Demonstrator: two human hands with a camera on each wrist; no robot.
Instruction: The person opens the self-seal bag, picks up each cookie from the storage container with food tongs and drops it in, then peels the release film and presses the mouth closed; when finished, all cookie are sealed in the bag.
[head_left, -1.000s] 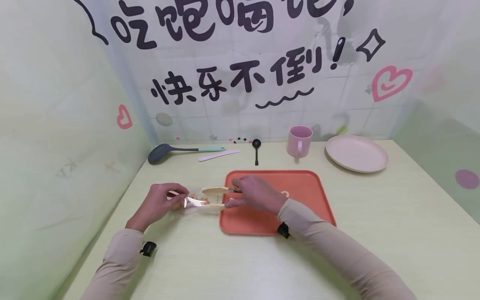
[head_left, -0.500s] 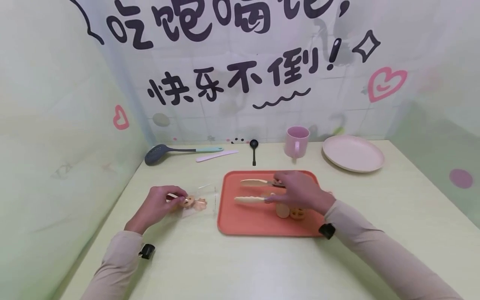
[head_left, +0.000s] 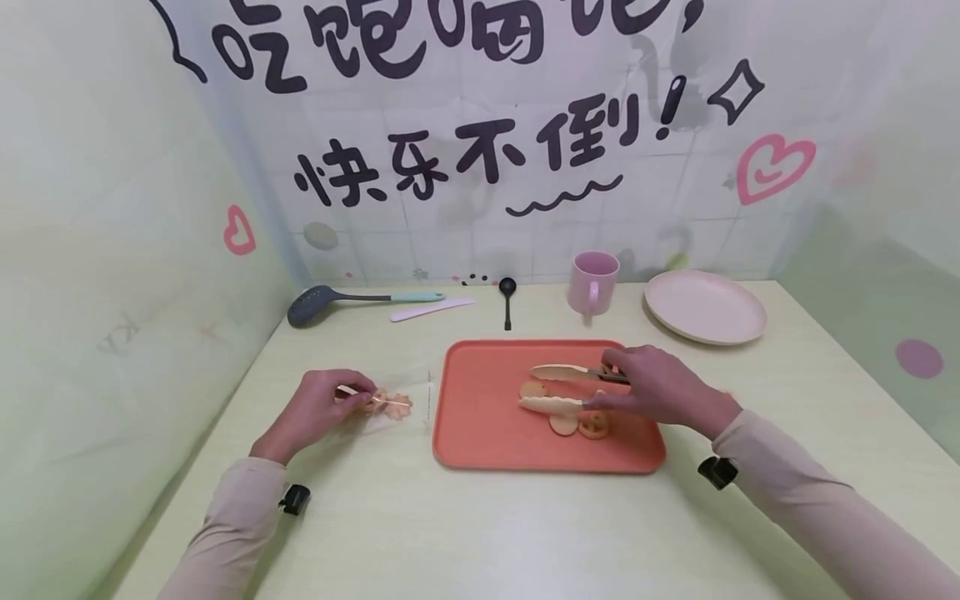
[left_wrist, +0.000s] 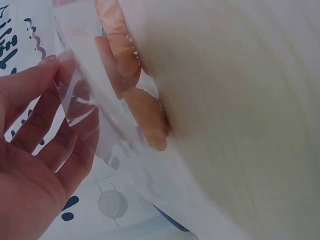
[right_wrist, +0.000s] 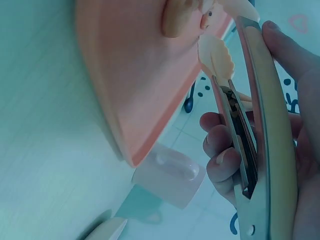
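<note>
My left hand point(head_left: 318, 408) pinches the edge of a clear plastic bag point(left_wrist: 82, 107) lying left of the orange-red tray point(head_left: 476, 437). Several cookies point(left_wrist: 145, 117) show inside the bag. My right hand point(head_left: 663, 385) grips a pair of tongs point(head_left: 564, 372) with cream-coloured, scalloped tips, held above the tray with the arms spread apart. No cookie is clasped between the tips. On the tray below lie several cookies: a round one point(head_left: 533, 389) by the tips, another round one point(head_left: 564, 425), and one with holes point(head_left: 593, 426). The tongs and hand partly cover others.
Along the back lie a slotted spoon point(head_left: 315, 306), a pink knife point(head_left: 431, 310) and a small black spoon point(head_left: 507, 287). A pink mug point(head_left: 592, 283) and a pale pink plate point(head_left: 705, 307) stand at the back right. A printed sheet hangs behind the table.
My right hand has carried the tongs from the bag rightward across the tray. A round cookie now shows by the spread tips. My left hand stays at the bag.
</note>
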